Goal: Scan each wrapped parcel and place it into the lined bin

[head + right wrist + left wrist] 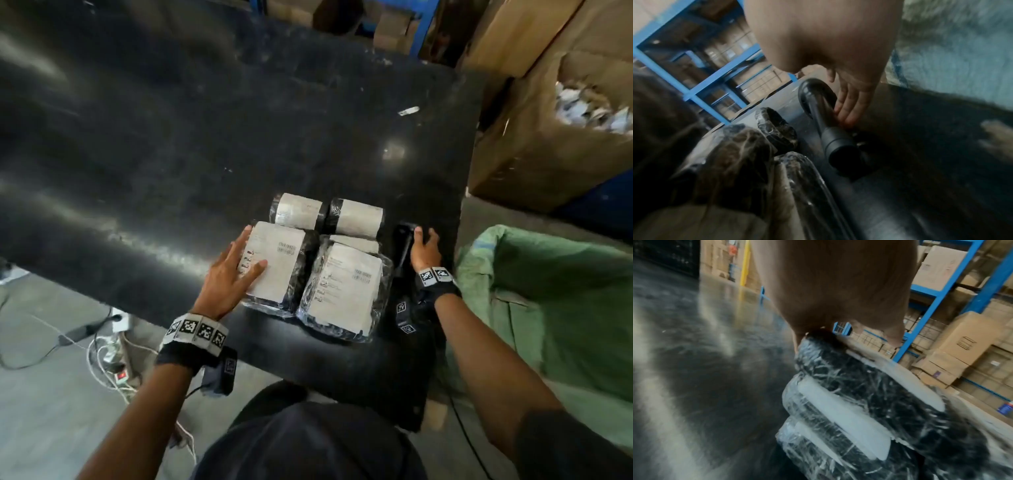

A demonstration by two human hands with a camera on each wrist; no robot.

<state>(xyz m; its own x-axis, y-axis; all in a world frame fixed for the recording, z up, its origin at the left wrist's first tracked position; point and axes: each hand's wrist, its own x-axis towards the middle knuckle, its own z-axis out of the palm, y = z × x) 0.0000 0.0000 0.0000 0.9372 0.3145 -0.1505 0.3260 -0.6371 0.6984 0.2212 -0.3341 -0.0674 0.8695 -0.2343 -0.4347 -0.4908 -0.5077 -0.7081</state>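
We stand at the near edge of a black table (205,137), and the wrapped parcels lie just in front of us, between our two hands. There are four stacks or pieces: two flat ones near us and two rolled ones behind them.

Our left hand (228,274) lies with straight, spread fingers on the white label of the near left parcel (275,262). It presses on it but does not grip it. In the left wrist view we see that this parcel tops a small stack of similar film-wrapped packs. Its long axis runs away from us, and its barcode is on the far right part of the label, on the side toward the other hand.

Our right hand (424,251) is at the right side of the group, with the fingers resting along the black handheld scanner (404,246) that lies on the table. In the right wrist view the fingers look nearly straight beside the handle, so we judge that they touch it and do not yet close around it.

The near right parcel (346,287) lies between the hands, just beside the scanner, so the right hand is nearer to it.

The green lined bin (548,291) stands to our right, beyond the table edge, on the side of the right hand. We think any scanned parcel must travel rightward, across the scanner's place.
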